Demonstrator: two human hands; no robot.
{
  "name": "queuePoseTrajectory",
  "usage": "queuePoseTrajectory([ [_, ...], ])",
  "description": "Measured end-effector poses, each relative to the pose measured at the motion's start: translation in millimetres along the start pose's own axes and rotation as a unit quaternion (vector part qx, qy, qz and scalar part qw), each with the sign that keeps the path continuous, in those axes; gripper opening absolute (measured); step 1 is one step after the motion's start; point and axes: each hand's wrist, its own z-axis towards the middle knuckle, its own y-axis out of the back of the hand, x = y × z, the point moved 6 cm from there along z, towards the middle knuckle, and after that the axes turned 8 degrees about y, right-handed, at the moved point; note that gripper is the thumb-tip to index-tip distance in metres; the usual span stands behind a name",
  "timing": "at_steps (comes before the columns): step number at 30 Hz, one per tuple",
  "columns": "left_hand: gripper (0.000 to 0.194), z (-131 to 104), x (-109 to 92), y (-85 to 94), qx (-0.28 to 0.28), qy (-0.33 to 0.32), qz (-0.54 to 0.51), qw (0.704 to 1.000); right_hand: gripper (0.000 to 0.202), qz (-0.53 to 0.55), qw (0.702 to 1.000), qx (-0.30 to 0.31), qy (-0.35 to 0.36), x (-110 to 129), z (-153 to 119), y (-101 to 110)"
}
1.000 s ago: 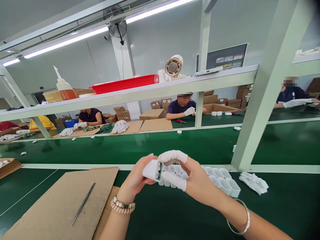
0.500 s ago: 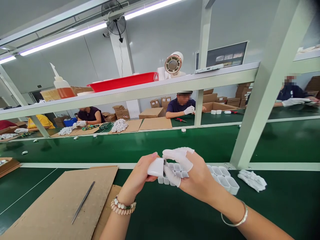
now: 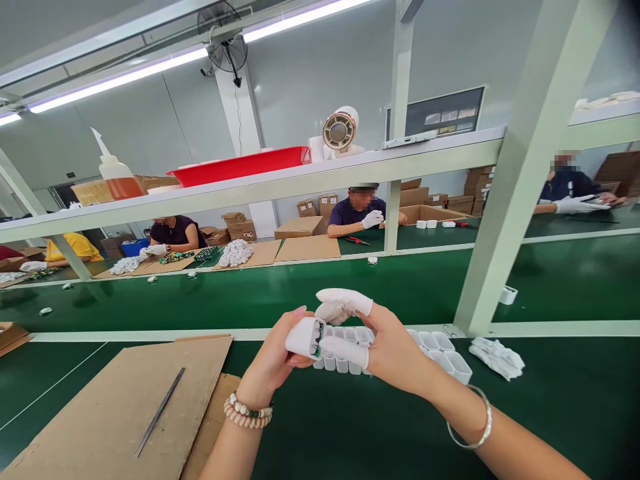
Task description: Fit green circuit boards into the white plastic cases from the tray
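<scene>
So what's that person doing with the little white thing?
The left hand holds a small white case, its open end turned to the right hand. Green and metal parts show in that end. The right hand, with white covers on some fingers, has its thumb and fingers spread around there; I can't tell if they touch it. Behind it, open white cups stand in rows. Tweezers lie on cardboard.

The far belt is glossy green, the tray on the shelf plain red, the near-left cardboard brown, the housing white
</scene>
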Motion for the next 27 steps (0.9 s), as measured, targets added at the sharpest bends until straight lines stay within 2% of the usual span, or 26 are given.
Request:
queuePoseTrajectory([
  [3,0.043,-1,2,2.4,-0.016,0.003,0.025,1.000,0.056,0.025,0.999,0.016,-0.012,-2,0,0],
  [7,0.052,-5,0,0.1,-0.031,-0.016,0.138,0.990,0.087,0.027,0.997,0.066,-0.026,-8,-1,-6],
  [13,0.057,-11,0,-10.8,0.008,-0.012,0.260,0.966,0.109,0.096,0.985,0.134,-0.055,-11,-5,-16],
  [18,0.054,-13,2,-11.2,0.028,0.000,0.284,0.959,0.113,0.122,0.978,0.144,-0.083,-14,-9,-18],
  [27,0.054,-12,5,-18.6,0.016,0.057,0.268,0.961,0.106,0.089,0.971,0.198,-0.100,-11,-7,-18],
])
